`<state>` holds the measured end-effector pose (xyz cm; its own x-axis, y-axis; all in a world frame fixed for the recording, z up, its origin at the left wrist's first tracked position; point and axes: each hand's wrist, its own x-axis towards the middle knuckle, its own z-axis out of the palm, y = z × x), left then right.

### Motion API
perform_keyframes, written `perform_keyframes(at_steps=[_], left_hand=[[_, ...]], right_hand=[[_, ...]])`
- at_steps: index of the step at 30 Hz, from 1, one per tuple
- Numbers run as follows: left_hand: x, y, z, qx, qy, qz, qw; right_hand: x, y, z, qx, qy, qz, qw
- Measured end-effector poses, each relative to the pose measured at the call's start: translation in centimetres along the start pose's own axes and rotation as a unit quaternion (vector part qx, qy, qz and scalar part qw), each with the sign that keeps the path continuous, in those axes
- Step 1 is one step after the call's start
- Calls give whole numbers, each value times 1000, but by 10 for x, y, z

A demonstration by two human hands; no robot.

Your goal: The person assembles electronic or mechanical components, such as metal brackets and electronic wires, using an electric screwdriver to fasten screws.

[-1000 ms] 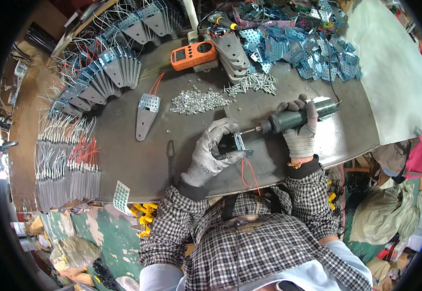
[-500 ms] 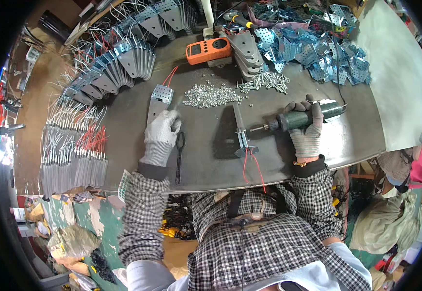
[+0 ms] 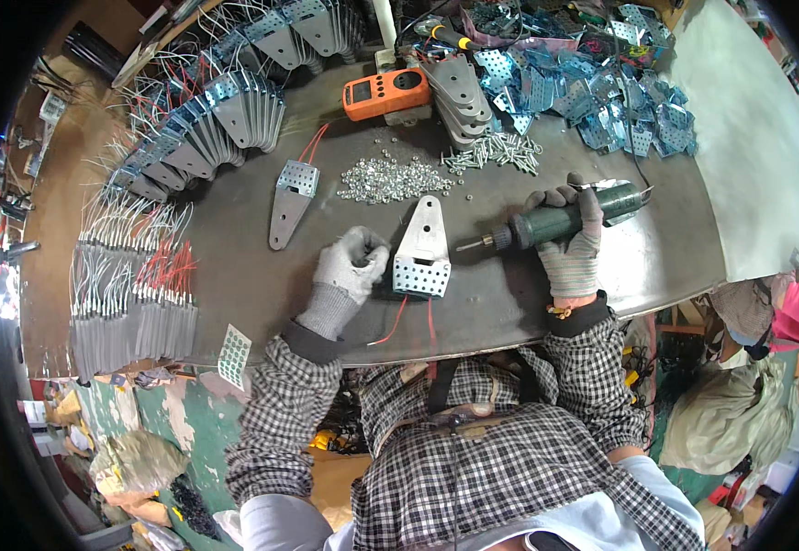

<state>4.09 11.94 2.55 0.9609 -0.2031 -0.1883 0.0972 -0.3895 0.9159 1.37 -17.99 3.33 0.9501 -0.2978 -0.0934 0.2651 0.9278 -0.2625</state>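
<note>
My left hand (image 3: 352, 266), in a grey glove, hovers over or rests on the bench with thumb and fingers curled together. Whether anything is inside the curl cannot be made out. Just right of it lies a flat grey metal bracket (image 3: 423, 241) with a perforated end and two red wires toward me. A green power screwdriver (image 3: 555, 223) is gripped in my gloved right hand (image 3: 572, 257); its bit points left, apart from the bracket. Farther left rests a second bracket (image 3: 288, 216), its red wires pointing away.
Loose nuts (image 3: 390, 180) and screws (image 3: 496, 153) lie beyond the bracket. An orange meter (image 3: 386, 94) stands behind them, beside stacked plates (image 3: 459, 101). Bluish perforated pieces (image 3: 592, 92) heap at back right. Finished-looking brackets (image 3: 234, 115) and wired grey strips (image 3: 133, 321) fill the left.
My left hand has left the far-left bracket and come right, beside the middle one. That bracket, earlier on edge, now lies flat. The black wrench is no longer visible. The screwdriver stays in my right hand.
</note>
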Motion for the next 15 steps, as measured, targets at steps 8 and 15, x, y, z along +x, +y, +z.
perform_keyframes(at_steps=[8,15], left_hand=[[-15,29,57,-301,-6,85,950],[-16,24,82,-211,40,143,966]], right_hand=[[-1,-3,12,-10,3,-9,1000],[0,-12,12,-1,-3,-19,1000]])
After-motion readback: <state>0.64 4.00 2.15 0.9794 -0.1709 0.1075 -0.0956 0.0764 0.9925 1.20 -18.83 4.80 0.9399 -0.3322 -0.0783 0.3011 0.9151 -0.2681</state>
